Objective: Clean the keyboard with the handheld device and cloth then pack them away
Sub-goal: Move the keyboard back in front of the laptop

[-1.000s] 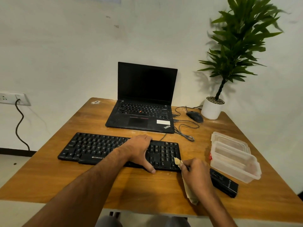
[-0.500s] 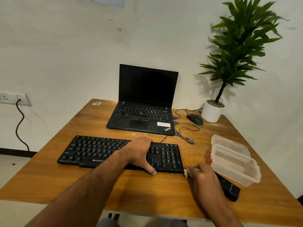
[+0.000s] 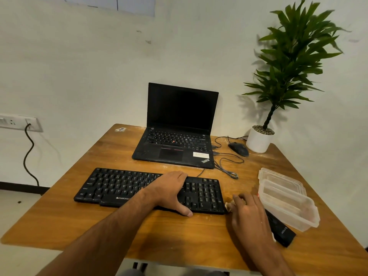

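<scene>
Two hands share the work: the left hand [image 3: 171, 191] lies flat, fingers straight, steadying the keyboard [image 3: 139, 188]; the right hand [image 3: 249, 212] bunches the cloth [image 3: 228, 206] against its right end. Wipe outward with light pressure, clear of the device [image 3: 282, 230].

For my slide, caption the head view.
Left hand steadies the Zebronics keyboard while the right hand holds a cloth.

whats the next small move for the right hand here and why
Probably slide the cloth up the keyboard right edge: the right hand presses it at the near right corner, while the left hand rests on the keys, steadying it.
</scene>
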The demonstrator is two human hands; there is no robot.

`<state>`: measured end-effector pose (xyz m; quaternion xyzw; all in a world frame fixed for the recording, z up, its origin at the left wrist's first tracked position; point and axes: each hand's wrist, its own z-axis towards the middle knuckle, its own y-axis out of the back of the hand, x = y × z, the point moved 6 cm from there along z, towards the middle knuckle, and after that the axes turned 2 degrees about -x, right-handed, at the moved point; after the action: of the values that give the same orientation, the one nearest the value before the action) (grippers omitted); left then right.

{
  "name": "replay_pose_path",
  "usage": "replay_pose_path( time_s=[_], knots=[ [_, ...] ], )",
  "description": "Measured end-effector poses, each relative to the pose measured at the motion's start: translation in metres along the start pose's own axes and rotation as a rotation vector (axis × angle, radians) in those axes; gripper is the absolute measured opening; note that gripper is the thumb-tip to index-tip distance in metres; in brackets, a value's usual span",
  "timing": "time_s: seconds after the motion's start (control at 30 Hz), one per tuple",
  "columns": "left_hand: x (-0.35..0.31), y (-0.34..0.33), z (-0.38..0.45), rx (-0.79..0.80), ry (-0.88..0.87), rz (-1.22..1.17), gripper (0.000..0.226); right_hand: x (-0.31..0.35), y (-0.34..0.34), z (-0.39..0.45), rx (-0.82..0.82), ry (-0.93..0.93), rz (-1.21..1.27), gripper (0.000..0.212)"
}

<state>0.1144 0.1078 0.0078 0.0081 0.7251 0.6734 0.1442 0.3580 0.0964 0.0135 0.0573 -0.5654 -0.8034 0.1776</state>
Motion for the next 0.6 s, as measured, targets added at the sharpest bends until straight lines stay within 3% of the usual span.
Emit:
replay_pose_path(
  time_s=[0.1, 0.23, 0.4, 0.6],
  knots=[
    [-0.004, 0.005, -0.015, -0.107, -0.036, 0.025, 0.12, 0.029, 0.01, 0.0, -0.063, 0.027, 0.198, 0.044],
    [0.007, 0.012, -0.044, -0.226, -0.039, 0.002, 0.111, 0.059, 0.003, 0.006, -0.005, -0.046, 0.365, 0.07],
    [0.062, 0.018, -0.097, -0.331, 0.124, -0.089, 0.108, 0.071, -0.019, 0.012, 0.073, -0.129, 0.372, 0.097],
    [0.123, 0.011, -0.159, -0.522, 0.355, -0.137, 0.097, 0.067, -0.033, 0.011, 0.09, -0.272, 0.405, 0.095]
  ],
)
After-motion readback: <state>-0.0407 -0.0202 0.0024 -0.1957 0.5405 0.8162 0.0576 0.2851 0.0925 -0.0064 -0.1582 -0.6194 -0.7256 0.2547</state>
